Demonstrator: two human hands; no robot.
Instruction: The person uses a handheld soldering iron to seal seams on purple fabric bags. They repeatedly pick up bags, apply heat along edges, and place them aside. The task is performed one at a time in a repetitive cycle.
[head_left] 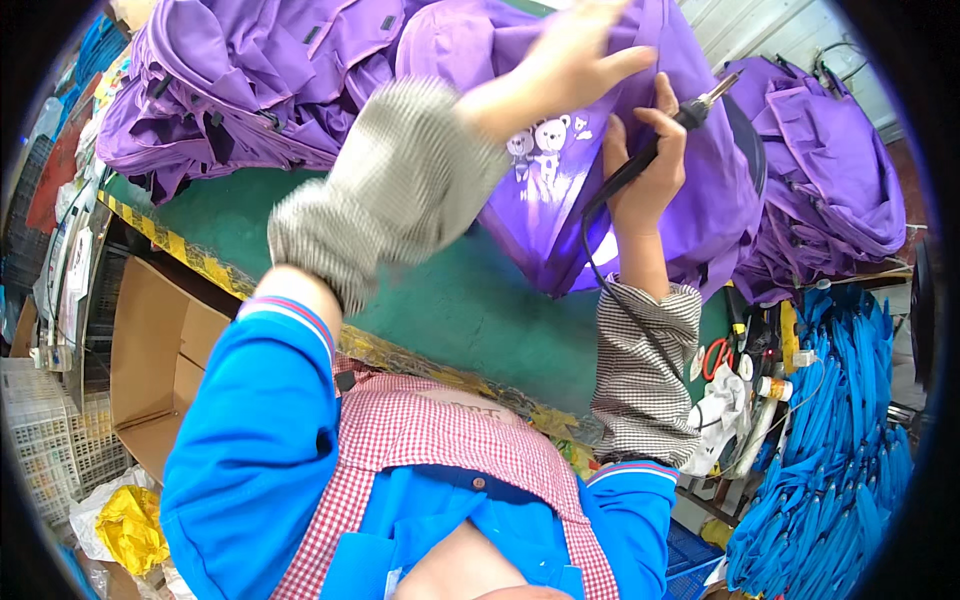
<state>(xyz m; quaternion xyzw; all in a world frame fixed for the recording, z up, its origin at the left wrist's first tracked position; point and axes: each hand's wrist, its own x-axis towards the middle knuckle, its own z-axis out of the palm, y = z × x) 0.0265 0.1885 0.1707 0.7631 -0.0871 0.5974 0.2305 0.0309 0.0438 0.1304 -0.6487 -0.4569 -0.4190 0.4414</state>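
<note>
A purple backpack (pixel 710 205) with a white print of two bears lies in front of me on the green worktop (pixel 440 310). My right hand (pixel 645 190) is closed around the black handle of a soldering iron (pixel 692 113), its bare metal tip pointing up and right over the backpack. From the handle a black cord loops down past my right sleeve. My left hand (pixel 565 65) is over the backpack's upper part, thumb stretched out and fingers apart from it, slightly blurred. Its fingertips are cut off by the top edge.
More purple backpacks (pixel 260 70) are heaped at the far left, others (pixel 820 170) at the right. Blue strips (pixel 830 450) hang at the lower right, near red-handled scissors (pixel 716 358). A cardboard box (pixel 150 350) stands left below the yellow-black taped edge.
</note>
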